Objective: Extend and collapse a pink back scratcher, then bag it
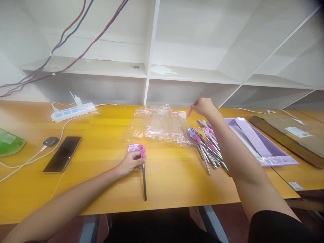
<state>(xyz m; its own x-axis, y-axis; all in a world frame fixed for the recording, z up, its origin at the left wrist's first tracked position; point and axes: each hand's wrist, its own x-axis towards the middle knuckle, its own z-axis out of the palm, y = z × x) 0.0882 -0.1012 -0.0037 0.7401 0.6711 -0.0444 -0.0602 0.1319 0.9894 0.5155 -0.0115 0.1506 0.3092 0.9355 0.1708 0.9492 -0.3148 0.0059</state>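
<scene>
My left hand (131, 162) rests on the yellow table (167, 179), fingers closed round the pink handle end of a pair of scissors (143, 168) whose metal blades point toward me. My right hand (204, 106) reaches far across the table with its fingers pinched on a small pink piece (189, 111), which I cannot identify. Below my right forearm lies a heap of several pink and purple scissors (206, 145). A pile of clear plastic bags (159, 126) lies between the hands, near the back.
A purple box lid (263, 145) and a brown carton (291, 136) lie to the right. At left are a black phone (62, 153), a mouse (51, 141), a white power strip (73, 111) with cables, and a green object (8, 141). White shelving stands behind.
</scene>
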